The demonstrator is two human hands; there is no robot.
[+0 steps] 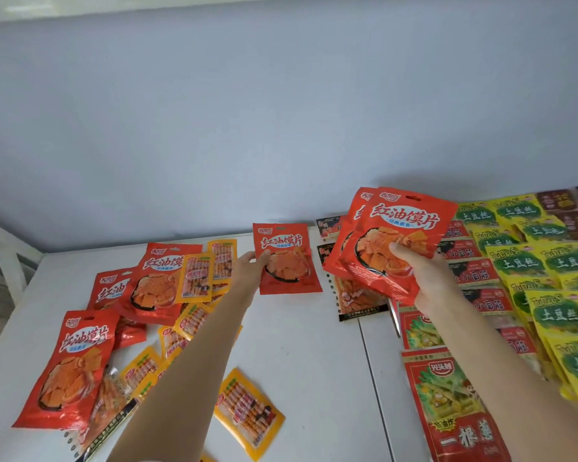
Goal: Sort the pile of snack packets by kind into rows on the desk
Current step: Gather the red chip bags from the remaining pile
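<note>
My left hand (pixel 249 266) pinches one red snack packet (pixel 289 261) by its left edge, holding it above the white desk (pixel 314 345) near the wall. My right hand (pixel 424 271) grips two stacked red packets of the same kind (pixel 397 228), raised over the desk's right half. On the left lies an unsorted pile: three more red packets (pixel 74 365) mixed with several small yellow packets (pixel 194 278). One yellow packet (pixel 247 411) lies alone near the front.
Sorted rows cover the right side: yellow-green packets (pixel 558 308), red-black packets (pixel 474 273), brown packets (pixel 558 200) at the back, and red-green packets (pixel 447 405) at the front. A clear black-edged packet (pixel 357 301) lies under my right hand's stack. A white rail (pixel 10 258) stands at far left.
</note>
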